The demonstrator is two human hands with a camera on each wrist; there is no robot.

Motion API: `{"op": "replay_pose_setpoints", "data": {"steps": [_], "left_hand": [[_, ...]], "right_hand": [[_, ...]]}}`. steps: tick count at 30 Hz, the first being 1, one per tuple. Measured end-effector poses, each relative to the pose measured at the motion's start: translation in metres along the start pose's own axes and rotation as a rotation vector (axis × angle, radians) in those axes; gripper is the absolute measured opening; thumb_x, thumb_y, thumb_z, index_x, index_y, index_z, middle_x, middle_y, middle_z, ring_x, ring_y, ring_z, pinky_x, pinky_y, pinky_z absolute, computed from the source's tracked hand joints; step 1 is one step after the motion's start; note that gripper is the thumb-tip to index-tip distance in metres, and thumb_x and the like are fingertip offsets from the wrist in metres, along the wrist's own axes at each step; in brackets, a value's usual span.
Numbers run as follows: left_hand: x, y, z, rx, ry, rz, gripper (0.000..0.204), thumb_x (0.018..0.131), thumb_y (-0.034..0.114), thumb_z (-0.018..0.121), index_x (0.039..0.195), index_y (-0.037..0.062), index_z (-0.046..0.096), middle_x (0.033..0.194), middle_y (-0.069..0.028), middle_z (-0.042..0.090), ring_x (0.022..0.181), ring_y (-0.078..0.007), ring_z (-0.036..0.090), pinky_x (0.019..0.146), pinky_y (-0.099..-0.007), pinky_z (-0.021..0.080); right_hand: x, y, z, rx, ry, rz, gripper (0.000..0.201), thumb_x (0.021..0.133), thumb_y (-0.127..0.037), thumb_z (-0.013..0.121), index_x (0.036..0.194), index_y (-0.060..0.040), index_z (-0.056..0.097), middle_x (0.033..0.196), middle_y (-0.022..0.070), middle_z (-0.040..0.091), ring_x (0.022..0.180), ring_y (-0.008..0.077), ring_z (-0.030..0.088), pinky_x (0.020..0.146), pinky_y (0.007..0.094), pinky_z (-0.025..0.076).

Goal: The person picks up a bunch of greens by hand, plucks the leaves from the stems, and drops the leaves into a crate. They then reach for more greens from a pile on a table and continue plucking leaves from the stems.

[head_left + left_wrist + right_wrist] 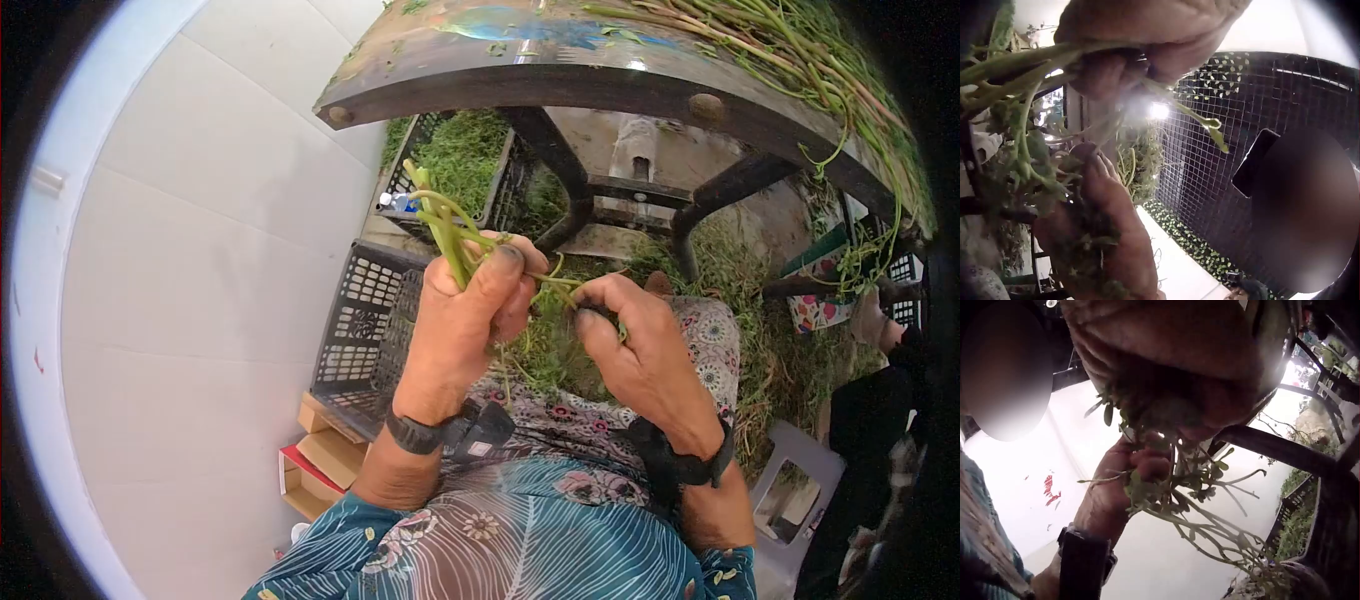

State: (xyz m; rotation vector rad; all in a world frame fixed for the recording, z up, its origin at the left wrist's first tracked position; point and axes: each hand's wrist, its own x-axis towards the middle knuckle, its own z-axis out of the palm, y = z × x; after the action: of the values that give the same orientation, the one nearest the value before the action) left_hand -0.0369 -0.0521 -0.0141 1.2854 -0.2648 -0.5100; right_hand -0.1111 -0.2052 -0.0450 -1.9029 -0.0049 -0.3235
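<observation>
Dark wood-like edging rims the glossy-topped table point(520, 83) in front of the person. On the table's near side, over the lap, is a bundle of pale green, fairly thick plant stems point(449, 243). The left hand point(463, 322) holds it, fingers curled round and thumb laid across, the stem ends pointing toward the table. The right hand point(637, 347) pinches a thin green leafy sprig point(562, 283) between thumb and forefinger, close beside the left fist.

The step looks like parting fine growth from thicker stalks. To do it well, I would keep the left grip firm yet not crushing, pinch right at the joint, and part the sprig with a short snap rather than a long pull, which could strip the leaves or drag other stems loose. Working low over the patterned floral cloth point(712, 350) would catch the bits.

As for containers, a black slatted plastic crate point(499, 185) stands under the table's left end, filled with loose fine greenery point(460, 150). A second dark grey lattice-sided crate point(358, 305) is nearer than the table, beyond its left corner; the left arm hides part of it, so I cannot tell all it holds. Nearer still, on that same side of the table, is an open brown cardboard box point(335, 458), its contents unclear.
</observation>
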Motion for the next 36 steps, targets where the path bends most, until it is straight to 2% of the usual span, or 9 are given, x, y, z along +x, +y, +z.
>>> {"op": "replay_pose_setpoints", "data": {"steps": [6,9,13,16,21,24,27,30,36], "left_hand": [[-0.013,-0.012,0.023,0.230,-0.161,0.153,0.017,0.087,0.016,0.055,0.085,0.0001,0.056,0.073,-0.0003,0.054,0.055,-0.0038,0.042,0.047,-0.0188,0.033],[-0.014,-0.017,0.032,0.241,-0.137,0.268,0.019,0.087,0.018,0.055,0.089,-0.0003,0.059,0.073,0.0010,0.053,0.058,-0.0035,0.043,0.050,-0.0180,0.033],[-0.008,-0.022,0.027,0.332,-0.145,0.370,0.022,0.091,0.021,0.051,0.092,-0.0007,0.057,0.070,0.0011,0.052,0.055,-0.0025,0.040,0.048,-0.0171,0.030],[-0.011,-0.010,0.023,0.244,-0.089,0.190,0.021,0.090,0.019,0.053,0.088,-0.0008,0.060,0.068,0.0022,0.049,0.056,-0.0043,0.041,0.049,-0.0200,0.033],[-0.011,-0.004,0.022,0.241,-0.046,0.199,0.023,0.089,0.021,0.054,0.085,-0.0009,0.060,0.064,0.0012,0.049,0.055,-0.0042,0.043,0.047,-0.0191,0.032],[-0.014,0.008,0.015,0.216,-0.016,0.228,0.027,0.088,0.026,0.054,0.083,-0.0003,0.060,0.061,0.0012,0.049,0.052,-0.0041,0.042,0.045,-0.0186,0.030],[-0.005,0.013,0.003,0.050,0.007,0.180,0.031,0.089,0.034,0.052,0.083,0.0035,0.055,0.056,0.0030,0.041,0.046,-0.0056,0.035,0.042,-0.0201,0.027],[-0.001,0.015,0.000,-0.125,0.098,0.040,0.026,0.091,0.034,0.047,0.087,0.0091,0.052,0.054,0.0048,0.033,0.045,-0.0070,0.029,0.040,-0.0210,0.025],[0.005,0.007,-0.015,-0.479,-0.035,-0.071,0.023,0.094,0.030,0.040,0.092,0.0112,0.053,0.054,0.0049,0.036,0.047,-0.0060,0.031,0.037,-0.0192,0.027]], "right_hand": [[0.010,0.016,-0.007,0.388,0.131,0.185,0.019,0.085,-0.014,0.047,0.090,0.0022,0.055,0.079,0.0015,0.057,0.076,0.0077,0.049,0.069,0.0248,0.041],[0.010,0.018,-0.006,0.429,0.199,0.237,0.017,0.084,-0.012,0.047,0.089,0.0021,0.055,0.078,0.0054,0.058,0.074,0.0133,0.052,0.071,0.0258,0.042],[0.014,0.036,0.000,0.159,0.189,-0.021,0.016,0.081,-0.010,0.047,0.088,0.0026,0.054,0.078,0.0109,0.059,0.073,0.0231,0.053,0.071,0.0277,0.042],[0.016,0.033,0.006,-0.014,0.239,-0.102,0.017,0.080,-0.010,0.048,0.088,0.0028,0.054,0.075,0.0123,0.058,0.072,0.0268,0.055,0.070,0.0297,0.043],[0.027,0.024,0.006,0.346,0.255,0.199,0.016,0.084,-0.013,0.048,0.086,0.0012,0.055,0.078,0.0053,0.056,0.069,0.0142,0.052,0.062,0.0251,0.042],[0.028,0.047,-0.022,1.239,0.598,0.638,0.016,0.084,-0.018,0.052,0.086,-0.0020,0.055,0.076,0.0043,0.056,0.066,0.0131,0.052,0.054,0.0239,0.041],[0.017,0.076,-0.051,1.308,0.353,0.501,0.016,0.084,-0.020,0.055,0.089,-0.0046,0.055,0.075,0.0029,0.055,0.063,0.0108,0.052,0.049,0.0229,0.040],[0.011,0.057,-0.048,1.095,0.542,0.639,0.015,0.081,-0.018,0.056,0.093,-0.0081,0.055,0.072,0.0013,0.057,0.061,0.0113,0.054,0.052,0.0236,0.042],[0.005,0.055,-0.039,0.987,0.264,0.441,0.018,0.079,-0.015,0.060,0.094,-0.0065,0.056,0.073,-0.0001,0.056,0.064,0.0076,0.053,0.056,0.0219,0.041]]}}
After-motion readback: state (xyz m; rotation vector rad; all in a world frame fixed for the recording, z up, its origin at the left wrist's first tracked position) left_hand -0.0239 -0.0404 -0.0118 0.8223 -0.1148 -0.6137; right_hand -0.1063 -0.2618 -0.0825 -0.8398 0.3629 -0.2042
